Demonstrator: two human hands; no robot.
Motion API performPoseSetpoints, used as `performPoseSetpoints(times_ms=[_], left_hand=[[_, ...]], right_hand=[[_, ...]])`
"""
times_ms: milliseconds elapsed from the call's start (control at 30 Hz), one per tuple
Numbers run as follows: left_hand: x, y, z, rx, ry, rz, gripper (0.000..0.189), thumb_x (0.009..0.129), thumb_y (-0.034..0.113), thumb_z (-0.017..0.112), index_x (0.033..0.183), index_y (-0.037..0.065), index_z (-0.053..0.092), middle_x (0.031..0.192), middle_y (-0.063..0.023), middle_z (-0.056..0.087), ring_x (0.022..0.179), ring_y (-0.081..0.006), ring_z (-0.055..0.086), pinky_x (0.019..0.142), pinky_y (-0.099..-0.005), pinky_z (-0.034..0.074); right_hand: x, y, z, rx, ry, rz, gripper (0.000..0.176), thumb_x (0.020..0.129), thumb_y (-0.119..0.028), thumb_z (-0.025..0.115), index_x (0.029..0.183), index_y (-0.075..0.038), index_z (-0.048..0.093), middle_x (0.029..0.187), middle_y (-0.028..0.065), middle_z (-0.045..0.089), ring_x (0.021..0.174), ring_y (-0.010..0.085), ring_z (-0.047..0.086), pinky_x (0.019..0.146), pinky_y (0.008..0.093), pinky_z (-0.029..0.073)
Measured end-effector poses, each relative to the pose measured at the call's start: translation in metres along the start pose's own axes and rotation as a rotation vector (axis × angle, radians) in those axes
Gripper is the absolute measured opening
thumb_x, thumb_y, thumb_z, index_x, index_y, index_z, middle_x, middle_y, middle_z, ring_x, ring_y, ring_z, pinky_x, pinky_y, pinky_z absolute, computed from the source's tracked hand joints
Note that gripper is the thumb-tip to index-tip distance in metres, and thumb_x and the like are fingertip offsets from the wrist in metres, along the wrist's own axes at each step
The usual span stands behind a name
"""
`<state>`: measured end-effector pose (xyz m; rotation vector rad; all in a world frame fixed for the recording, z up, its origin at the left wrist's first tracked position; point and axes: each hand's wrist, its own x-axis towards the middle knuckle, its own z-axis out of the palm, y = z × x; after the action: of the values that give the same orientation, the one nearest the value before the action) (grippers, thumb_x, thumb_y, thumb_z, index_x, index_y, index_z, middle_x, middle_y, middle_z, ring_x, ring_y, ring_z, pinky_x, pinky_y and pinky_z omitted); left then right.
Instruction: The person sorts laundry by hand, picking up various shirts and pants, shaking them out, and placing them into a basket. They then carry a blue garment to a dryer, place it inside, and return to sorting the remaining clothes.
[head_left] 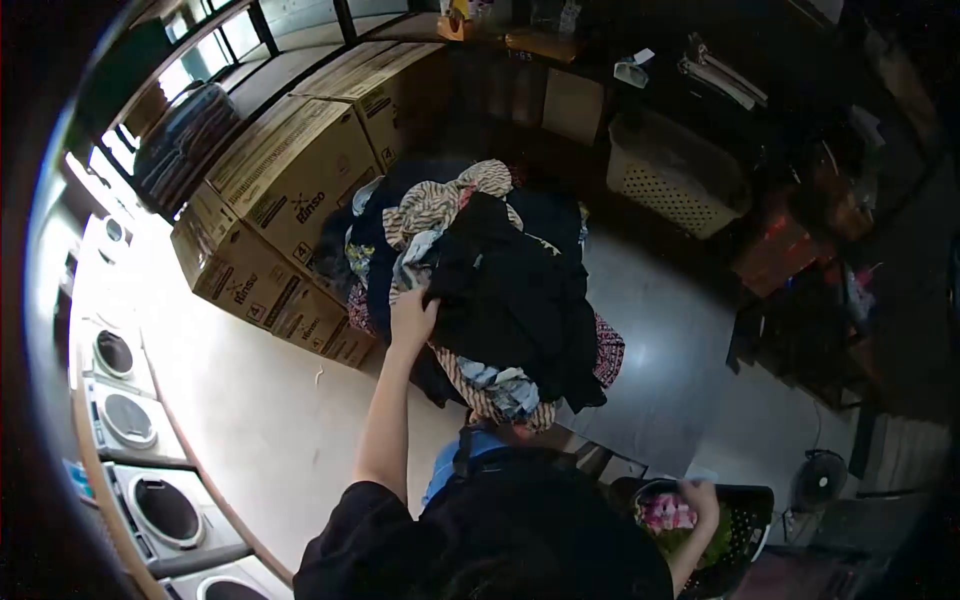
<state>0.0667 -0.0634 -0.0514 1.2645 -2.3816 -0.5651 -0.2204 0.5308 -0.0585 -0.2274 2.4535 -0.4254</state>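
My left hand is at the near left side of a big heap of laundry. Its fingers are closed at the edge of a black garment lying across the top of the heap. Around it are a striped beige cloth, a light blue patterned cloth and a red-and-white patterned cloth. Low on the right, my right hand is curled above a black basket. Just beside its fingers lies a pink-and-white cloth, with green cloth below; what the fingers hold is hidden.
Rinso cardboard boxes stand behind and left of the heap. Front-loading machines line the far left. A beige laundry basket sits at the back right, a red box farther right, and a small fan at the lower right.
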Motion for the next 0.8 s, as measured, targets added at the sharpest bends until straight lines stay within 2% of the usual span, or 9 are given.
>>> performPoseSetpoints(times_ms=[33, 133, 233, 367, 467, 533, 567, 633, 800], left_hand=[[0.001, 0.007, 0.018, -0.167, 0.33, 0.169, 0.032, 0.086, 0.021, 0.065, 0.11, 0.002, 0.056, 0.1, -0.0156, 0.061, 0.094, -0.0303, 0.059, 0.082, -0.0367, 0.046], [0.003, 0.072, 0.015, -1.249, 0.091, -0.134, 0.027, 0.091, 0.022, 0.062, 0.107, 0.001, 0.056, 0.098, -0.0061, 0.061, 0.089, -0.0159, 0.057, 0.079, -0.0306, 0.045], [-0.011, 0.16, -0.034, -1.301, -0.338, -0.071, 0.026, 0.092, 0.021, 0.061, 0.106, 0.0, 0.057, 0.097, 0.0009, 0.058, 0.09, -0.0074, 0.052, 0.08, -0.0257, 0.044], [-0.034, 0.225, -0.1, -1.308, -1.18, 0.369, 0.041, 0.081, 0.021, 0.075, 0.109, -0.002, 0.056, 0.097, 0.0006, 0.059, 0.092, -0.0089, 0.053, 0.081, -0.0263, 0.045], [-0.023, 0.243, -0.123, -1.083, -1.52, 0.921, 0.061, 0.07, 0.025, 0.085, 0.114, -0.002, 0.053, 0.099, -0.0042, 0.06, 0.094, -0.0133, 0.055, 0.082, -0.0273, 0.045], [-0.015, 0.248, -0.138, -0.947, -1.533, 0.987, 0.063, 0.069, 0.024, 0.085, 0.116, -0.002, 0.051, 0.1, -0.007, 0.06, 0.096, -0.0156, 0.057, 0.083, -0.0285, 0.046], [-0.01, 0.248, -0.141, -0.879, -1.534, 1.018, 0.064, 0.069, 0.024, 0.085, 0.116, -0.002, 0.051, 0.101, -0.0084, 0.06, 0.096, -0.0168, 0.057, 0.084, -0.0291, 0.046], [0.003, 0.245, -0.149, -0.854, -1.222, 1.055, 0.064, 0.065, 0.015, 0.086, 0.118, -0.001, 0.054, 0.108, -0.0134, 0.064, 0.101, -0.0182, 0.061, 0.087, -0.0295, 0.048], [0.022, 0.245, -0.155, -0.974, -0.07, 0.538, 0.033, 0.079, 0.008, 0.073, 0.111, 0.005, 0.065, 0.102, -0.0061, 0.065, 0.094, -0.0137, 0.06, 0.086, -0.0277, 0.048]], right_hand=[[-0.003, -0.037, -0.009, -0.008, 0.079, -0.104, 0.038, 0.082, -0.03, 0.069, 0.083, 0.007, 0.066, 0.076, 0.0221, 0.066, 0.061, 0.0255, 0.062, 0.063, 0.0394, 0.047], [-0.012, -0.124, -0.011, 0.269, 0.118, -0.28, 0.042, 0.083, -0.026, 0.069, 0.108, 0.006, 0.061, 0.104, 0.0224, 0.066, 0.093, 0.028, 0.064, 0.081, 0.037, 0.048], [0.002, -0.19, 0.013, 0.506, 0.181, -0.57, 0.075, 0.078, -0.013, 0.073, 0.143, -0.003, 0.035, 0.14, 0.0163, 0.046, 0.119, 0.0256, 0.052, 0.098, 0.0369, 0.043], [-0.014, -0.283, 0.012, 0.443, 0.173, -0.766, 0.103, 0.073, -0.014, 0.076, 0.152, -0.012, 0.01, 0.157, 0.0213, 0.011, 0.144, 0.0324, 0.018, 0.114, 0.0417, 0.023], [-0.01, -0.312, 0.014, 0.494, 0.149, -1.018, 0.087, 0.072, -0.015, 0.077, 0.145, -0.016, 0.031, 0.157, 0.0203, 0.011, 0.145, 0.033, 0.013, 0.114, 0.0412, 0.02], [-0.019, -0.323, 0.005, 0.481, -0.028, -1.117, 0.071, 0.071, -0.015, 0.077, 0.136, -0.015, 0.048, 0.157, 0.0208, 0.011, 0.145, 0.0332, 0.014, 0.114, 0.0404, 0.02], [-0.03, -0.328, 0.002, 0.437, -0.002, -1.131, 0.038, 0.068, -0.005, 0.074, 0.104, -0.003, 0.062, 0.151, 0.0172, 0.033, 0.137, 0.0266, 0.035, 0.105, 0.0324, 0.033], [-0.036, -0.325, -0.009, 0.485, -0.23, -0.981, 0.029, 0.069, -0.003, 0.073, 0.096, -0.001, 0.061, 0.14, 0.0158, 0.047, 0.129, 0.0239, 0.045, 0.102, 0.032, 0.036], [-0.046, -0.293, -0.033, 0.427, 0.168, -0.719, 0.03, 0.066, 0.0, 0.075, 0.087, 0.001, 0.054, 0.118, 0.0106, 0.064, 0.112, 0.0201, 0.057, 0.095, 0.0348, 0.044]])
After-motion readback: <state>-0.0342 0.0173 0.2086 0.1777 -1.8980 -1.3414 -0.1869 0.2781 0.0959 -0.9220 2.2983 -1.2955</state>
